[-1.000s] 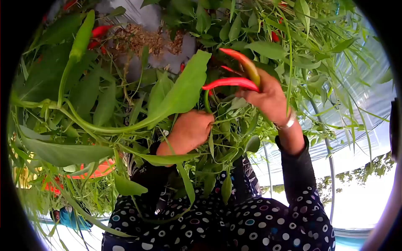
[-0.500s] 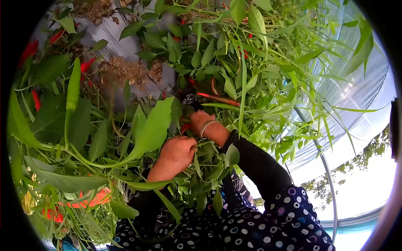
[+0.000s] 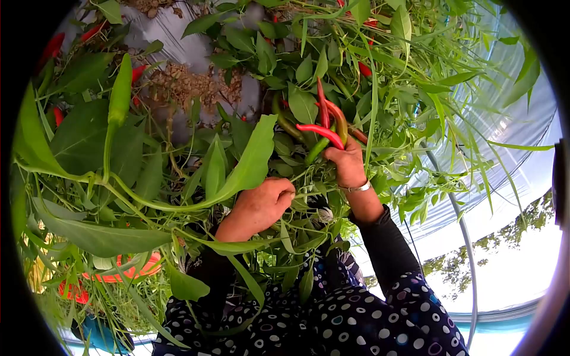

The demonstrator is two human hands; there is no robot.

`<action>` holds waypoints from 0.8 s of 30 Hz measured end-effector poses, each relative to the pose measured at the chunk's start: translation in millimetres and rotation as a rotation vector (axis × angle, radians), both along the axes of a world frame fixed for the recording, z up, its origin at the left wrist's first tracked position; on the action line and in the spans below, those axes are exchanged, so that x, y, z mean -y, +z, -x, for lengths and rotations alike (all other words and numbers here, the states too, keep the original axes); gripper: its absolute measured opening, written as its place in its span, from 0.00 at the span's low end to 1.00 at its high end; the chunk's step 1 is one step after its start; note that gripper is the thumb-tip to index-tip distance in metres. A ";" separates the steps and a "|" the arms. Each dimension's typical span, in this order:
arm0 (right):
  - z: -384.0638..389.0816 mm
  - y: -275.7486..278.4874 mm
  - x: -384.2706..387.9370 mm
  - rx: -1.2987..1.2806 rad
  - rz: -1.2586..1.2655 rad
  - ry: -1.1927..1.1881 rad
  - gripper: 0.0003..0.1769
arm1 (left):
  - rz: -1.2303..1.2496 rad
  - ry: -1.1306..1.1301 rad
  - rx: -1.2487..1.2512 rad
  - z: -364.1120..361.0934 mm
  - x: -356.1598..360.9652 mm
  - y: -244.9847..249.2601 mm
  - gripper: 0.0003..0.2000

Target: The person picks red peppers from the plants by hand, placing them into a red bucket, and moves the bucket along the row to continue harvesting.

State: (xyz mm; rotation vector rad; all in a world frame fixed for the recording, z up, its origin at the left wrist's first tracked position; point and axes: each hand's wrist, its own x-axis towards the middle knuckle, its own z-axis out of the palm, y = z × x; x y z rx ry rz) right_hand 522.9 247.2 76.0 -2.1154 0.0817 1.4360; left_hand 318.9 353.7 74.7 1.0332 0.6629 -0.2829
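Note:
My right hand [image 3: 348, 163] is closed around the lower ends of several chili peppers [image 3: 323, 129]. Some are bright red, others green or brownish, and their tips point up and away from me. A silver bangle circles that wrist. Lower and to the left, my left hand [image 3: 256, 207] has its fingers curled among the leafy stems of a pepper plant [image 3: 291, 237]. Whatever lies inside those fingers is hidden. A large leaf [image 3: 246, 163] rises just beside its knuckles, partly in front of the plants behind.
More red chilies [image 3: 363, 69] hang in the foliage at upper right and far left. A long green chili [image 3: 120, 92] stands close to the camera. Orange-red containers [image 3: 133, 267] show through leaves at lower left. Plastic sheeting [image 3: 499, 130] and a metal pole [image 3: 466, 249] are on the right.
My right hand has moved right, away from the left hand, and the chilies in it now show plainly. My left hand stays low among the stems, its fingers still curled.

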 end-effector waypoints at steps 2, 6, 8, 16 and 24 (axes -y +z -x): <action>-1.1 11.1 -11.6 0.146 -0.097 -0.073 0.32 | -0.008 0.024 0.035 1.3 0.1 -0.2 0.07; -37.9 56.9 -54.8 0.432 -0.293 -0.287 0.40 | -0.034 -0.167 -0.006 4.9 12.5 -3.2 0.11; -63.7 78.9 -46.3 0.438 -0.109 -0.120 0.39 | -0.134 -0.225 0.022 0.7 12.7 -3.3 0.14; 53.9 64.9 -71.8 0.369 0.146 0.748 0.21 | 0.592 0.833 0.228 -8.7 0.0 -13.6 0.53; 53.6 38.5 -80.4 0.242 0.161 0.802 0.22 | 1.115 1.216 0.154 -14.4 3.3 -16.4 0.43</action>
